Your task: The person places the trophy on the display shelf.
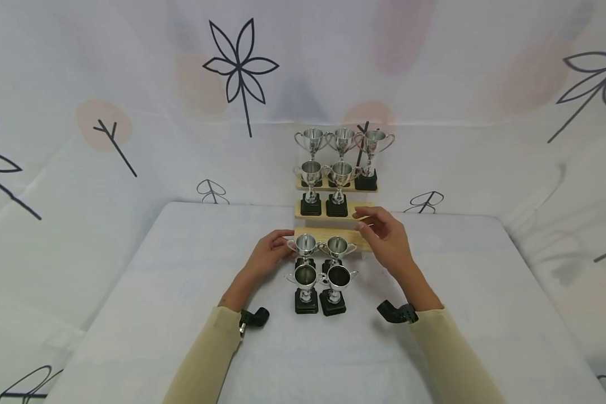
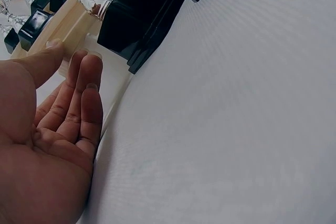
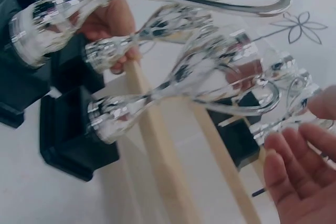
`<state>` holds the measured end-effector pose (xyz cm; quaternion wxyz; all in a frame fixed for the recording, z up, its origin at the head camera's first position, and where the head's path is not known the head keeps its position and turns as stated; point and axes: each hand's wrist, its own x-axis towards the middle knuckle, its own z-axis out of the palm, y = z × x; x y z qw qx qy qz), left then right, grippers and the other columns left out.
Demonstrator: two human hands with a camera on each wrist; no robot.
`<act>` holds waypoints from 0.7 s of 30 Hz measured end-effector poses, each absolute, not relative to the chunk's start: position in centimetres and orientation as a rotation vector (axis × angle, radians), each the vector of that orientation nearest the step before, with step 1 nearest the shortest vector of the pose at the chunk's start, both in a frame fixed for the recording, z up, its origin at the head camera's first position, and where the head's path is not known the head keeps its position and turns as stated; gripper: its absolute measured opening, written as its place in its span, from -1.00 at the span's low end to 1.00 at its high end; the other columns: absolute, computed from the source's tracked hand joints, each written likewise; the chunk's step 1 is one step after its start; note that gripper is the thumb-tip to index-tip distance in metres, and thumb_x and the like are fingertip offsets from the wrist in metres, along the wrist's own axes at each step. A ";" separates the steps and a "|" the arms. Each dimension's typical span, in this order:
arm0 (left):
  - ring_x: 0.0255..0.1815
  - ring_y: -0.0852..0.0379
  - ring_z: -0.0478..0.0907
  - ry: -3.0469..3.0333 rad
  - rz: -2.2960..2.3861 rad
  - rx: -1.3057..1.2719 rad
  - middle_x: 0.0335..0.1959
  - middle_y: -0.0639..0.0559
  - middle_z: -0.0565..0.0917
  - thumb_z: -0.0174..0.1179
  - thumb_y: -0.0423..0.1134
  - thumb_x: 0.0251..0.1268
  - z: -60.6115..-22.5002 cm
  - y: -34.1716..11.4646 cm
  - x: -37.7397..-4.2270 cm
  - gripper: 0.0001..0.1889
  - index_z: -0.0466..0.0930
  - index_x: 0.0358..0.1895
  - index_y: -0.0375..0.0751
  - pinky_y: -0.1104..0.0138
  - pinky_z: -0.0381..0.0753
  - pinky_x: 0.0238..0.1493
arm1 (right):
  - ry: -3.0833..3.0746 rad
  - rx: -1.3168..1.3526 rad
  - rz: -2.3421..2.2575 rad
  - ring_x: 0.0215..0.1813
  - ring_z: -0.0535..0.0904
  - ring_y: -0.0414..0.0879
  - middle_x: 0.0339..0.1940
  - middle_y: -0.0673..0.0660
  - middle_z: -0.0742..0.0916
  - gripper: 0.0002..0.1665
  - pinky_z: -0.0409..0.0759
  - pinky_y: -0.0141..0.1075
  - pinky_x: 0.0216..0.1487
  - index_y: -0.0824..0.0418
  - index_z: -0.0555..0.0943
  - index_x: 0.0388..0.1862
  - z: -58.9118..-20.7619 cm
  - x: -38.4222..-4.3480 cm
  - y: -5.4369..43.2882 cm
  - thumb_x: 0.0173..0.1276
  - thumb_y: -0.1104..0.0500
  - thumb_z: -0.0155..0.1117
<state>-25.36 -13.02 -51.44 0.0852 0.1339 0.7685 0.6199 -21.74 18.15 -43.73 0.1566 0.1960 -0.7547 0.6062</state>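
A stepped wooden stand (image 1: 359, 240) with three tiers stands at the back of the table. Its left end is pinched by my left hand (image 1: 269, 255), thumb on the board's edge and fingertips just beneath in the left wrist view. My right hand (image 1: 388, 242) hovers by the stand's right side with loosely bent fingers and holds nothing. Two silver trophy cups on black bases (image 1: 311, 205) occupy the middle tier, to the left of that hand. In front of the bare lowest tier, several similar trophy cups (image 1: 306, 302) stand on the table in two rows.
Three trophies line the top tier, the rightmost trophy (image 1: 367, 178) larger than its neighbours. A white cloth (image 1: 182, 348) covers the table. Close behind the stand hangs a pale backdrop (image 1: 146, 84) with drawn flowers.
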 end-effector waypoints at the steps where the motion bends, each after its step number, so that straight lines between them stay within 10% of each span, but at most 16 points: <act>1: -0.16 0.15 0.74 2.290 1.847 0.397 -0.17 -0.11 0.78 0.29 -0.27 0.55 -51.4 -13.0 -25.3 -0.51 0.47 0.45 -0.28 0.34 0.62 -0.02 | -2.167 0.586 1.738 0.05 0.69 0.01 0.14 0.35 0.72 -0.60 0.62 -0.48 0.06 0.33 0.62 0.32 -43.9 -21.6 18.2 0.55 0.42 0.23; 14: -0.16 0.12 0.74 2.271 1.866 0.404 -0.18 -0.09 0.78 0.29 -0.27 0.55 -51.7 -13.0 -25.5 -0.52 0.48 0.44 -0.27 0.33 0.62 -0.01 | -2.163 1.103 1.892 0.36 0.58 0.09 0.29 0.42 0.63 -0.40 0.53 -0.13 0.39 0.46 0.46 0.43 -45.7 -21.4 19.2 0.40 0.54 0.09; 21: -0.17 0.13 0.75 2.267 1.869 0.397 -0.17 -0.09 0.78 0.30 -0.28 0.54 -51.5 -12.9 -25.3 -0.51 0.48 0.44 -0.28 0.33 0.63 -0.02 | -2.220 1.217 1.911 0.47 0.49 -0.14 0.41 0.45 0.55 -0.27 0.40 -0.29 0.50 0.50 0.42 0.45 -46.7 -21.6 19.4 0.23 0.63 0.03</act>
